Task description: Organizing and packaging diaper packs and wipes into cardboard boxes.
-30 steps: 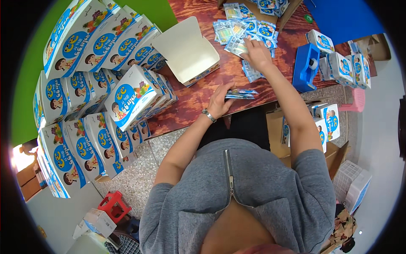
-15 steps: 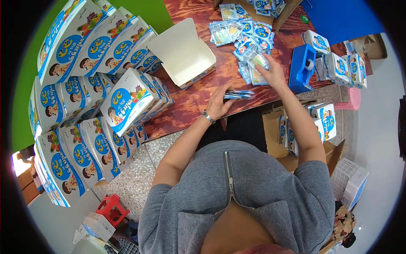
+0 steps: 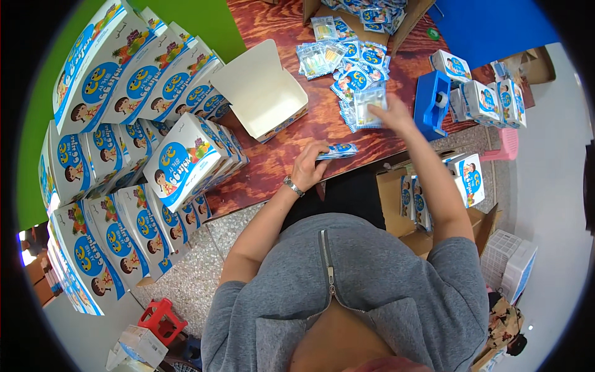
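Note:
My left hand point(image 3: 308, 166) rests near the table's front edge, its fingers closed around a small stack of flat blue-and-white packets point(image 3: 340, 151). To the right, my right hand point(image 3: 394, 115) pinches the edge of a clear-fronted packet point(image 3: 369, 98) at the near end of a loose heap of similar packets point(image 3: 354, 78). Its fingertips are partly hidden. Beyond my left hand stands a white carton point(image 3: 273, 102) with its lid up and a bare white inside.
Printed cartons point(image 3: 139, 80) are piled high on the left. A blue tape dispenser point(image 3: 432, 105) stands right of the heap. At the back, a cardboard box point(image 3: 414, 22) holds more packets. Filled cartons point(image 3: 480, 102) sit at the right; another cardboard box point(image 3: 396, 204) is below the table edge.
The packet in my right hand, raised and tilted before, is now lower and flatter over the heap. My left hand keeps its stack. The whole view has shifted slightly.

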Demonstrator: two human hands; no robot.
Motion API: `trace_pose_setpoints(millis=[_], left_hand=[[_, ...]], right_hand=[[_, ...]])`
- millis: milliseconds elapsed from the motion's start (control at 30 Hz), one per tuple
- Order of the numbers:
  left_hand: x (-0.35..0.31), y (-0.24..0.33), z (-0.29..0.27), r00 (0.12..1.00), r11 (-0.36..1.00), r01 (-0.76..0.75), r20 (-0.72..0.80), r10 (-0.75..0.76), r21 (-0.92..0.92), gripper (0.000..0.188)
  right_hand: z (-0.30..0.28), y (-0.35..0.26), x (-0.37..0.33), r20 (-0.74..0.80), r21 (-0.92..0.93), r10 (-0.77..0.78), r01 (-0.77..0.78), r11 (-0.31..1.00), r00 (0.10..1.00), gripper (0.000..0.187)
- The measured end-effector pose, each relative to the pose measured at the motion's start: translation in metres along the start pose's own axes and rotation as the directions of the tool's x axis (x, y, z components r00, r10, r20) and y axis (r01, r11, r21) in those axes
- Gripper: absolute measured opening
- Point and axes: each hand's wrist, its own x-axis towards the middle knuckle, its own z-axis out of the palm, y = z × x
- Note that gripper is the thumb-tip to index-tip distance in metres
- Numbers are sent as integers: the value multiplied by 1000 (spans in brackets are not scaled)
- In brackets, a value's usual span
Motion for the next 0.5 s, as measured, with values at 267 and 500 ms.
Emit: trace_pose_setpoints(millis=[267, 500], left_hand=[[-2, 2, -4, 1000, 1000, 2, 17, -2, 8, 32], [-3, -5, -3, 1000, 1000, -22, 11, 22, 8, 35]], right_hand=[[22, -45, -21, -152, -559, -107, 4, 829, 983, 63], [10, -51, -13, 18, -484, -53, 55, 873, 998, 63]])
